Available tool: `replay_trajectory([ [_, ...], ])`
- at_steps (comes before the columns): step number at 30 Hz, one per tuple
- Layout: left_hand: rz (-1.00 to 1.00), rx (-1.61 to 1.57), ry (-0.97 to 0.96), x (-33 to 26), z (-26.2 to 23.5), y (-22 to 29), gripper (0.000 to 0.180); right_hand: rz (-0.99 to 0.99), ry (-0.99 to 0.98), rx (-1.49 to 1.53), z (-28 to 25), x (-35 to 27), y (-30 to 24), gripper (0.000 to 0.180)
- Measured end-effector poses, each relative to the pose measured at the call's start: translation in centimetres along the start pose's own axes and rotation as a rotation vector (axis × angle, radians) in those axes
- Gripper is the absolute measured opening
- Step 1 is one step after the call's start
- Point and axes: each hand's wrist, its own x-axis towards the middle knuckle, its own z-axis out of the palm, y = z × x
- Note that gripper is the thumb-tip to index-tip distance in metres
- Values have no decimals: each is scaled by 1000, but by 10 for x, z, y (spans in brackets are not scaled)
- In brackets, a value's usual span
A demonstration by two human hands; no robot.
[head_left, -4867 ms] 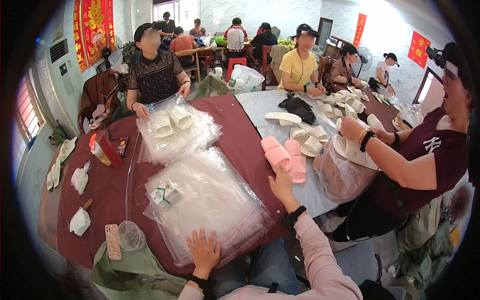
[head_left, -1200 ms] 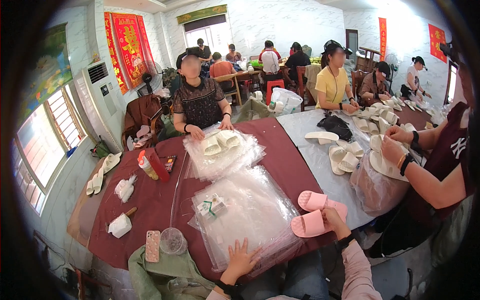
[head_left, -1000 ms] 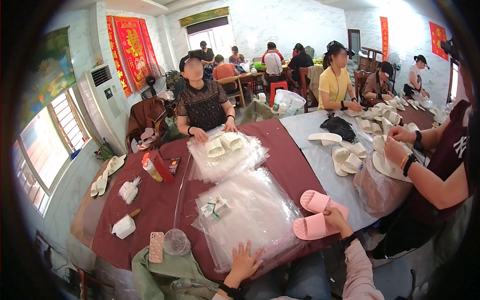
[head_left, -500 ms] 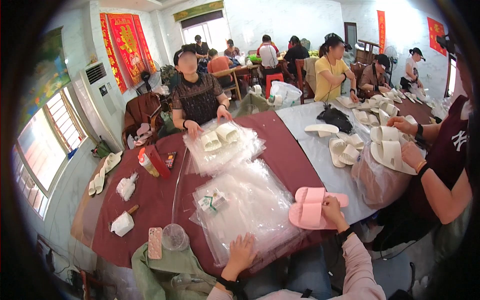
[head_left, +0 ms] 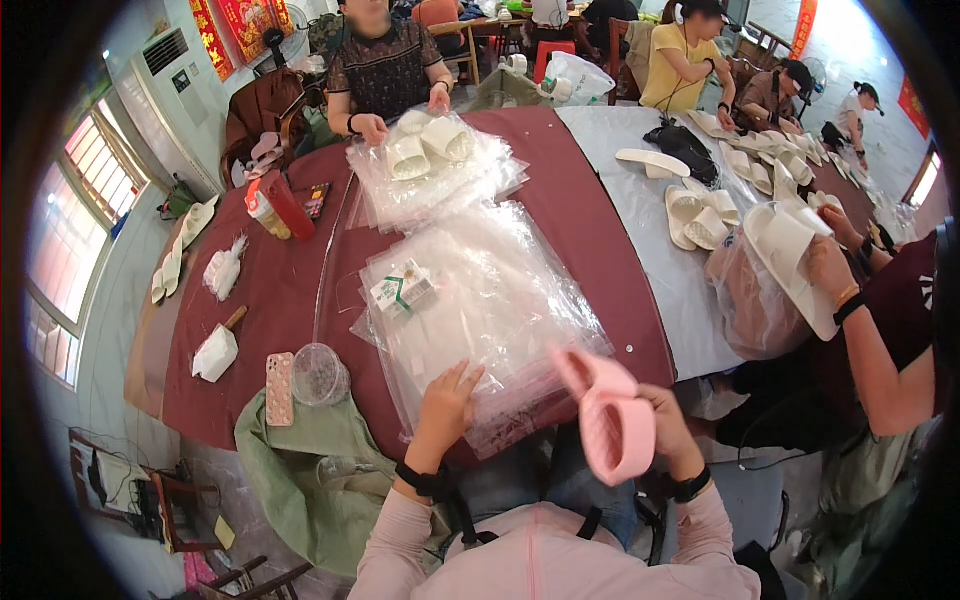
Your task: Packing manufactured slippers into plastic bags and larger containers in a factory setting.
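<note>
My right hand (head_left: 670,428) grips the pink slide slippers (head_left: 618,425), holding them tilted above the near edge of the table; they are slightly blurred. My left hand (head_left: 447,408) lies with fingers stretched on the near left part of a stack of clear plastic bags (head_left: 490,310). A small white and green packet (head_left: 403,287) rests on that stack. Beyond it, a person stands with both hands at another pile of clear bags (head_left: 385,205), which has cream slippers (head_left: 428,150) on top.
A green cloth (head_left: 300,470), a phone (head_left: 279,388) and a clear round tub (head_left: 319,374) are at the near left. A white tissue pack (head_left: 215,352) lies farther left. On the right, a co-worker holds cream slippers (head_left: 785,255) above a plastic bag (head_left: 755,300).
My right hand has lifted the pink slippers off the table, tilting them and drawing them nearer to me. My left hand stays on the bags. The view has tipped downward.
</note>
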Motion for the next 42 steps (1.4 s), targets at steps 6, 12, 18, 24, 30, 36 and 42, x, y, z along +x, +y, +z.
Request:
replay_trajectory([
  [6,-84,-16,140,1,-3,5,31,42,-323,-183,42,-3,24,24],
  [12,-242,-451,86,11,-24,26,29,-144,-54,-474,57,17,61,21],
  [18,-100,-217,158,16,-36,32,35,-520,317,-994,79,37,45,22],
  [24,-23,-71,160,18,-42,35,36,-548,406,-1004,80,49,49,23],
  [30,51,25,102,21,-31,60,40,-651,409,-1170,108,60,52,23],
  [36,36,-162,39,14,-11,64,43,-537,260,-1222,114,98,74,25],
  [42,21,-299,67,11,-1,59,42,-1011,274,-1080,110,149,116,35],
])
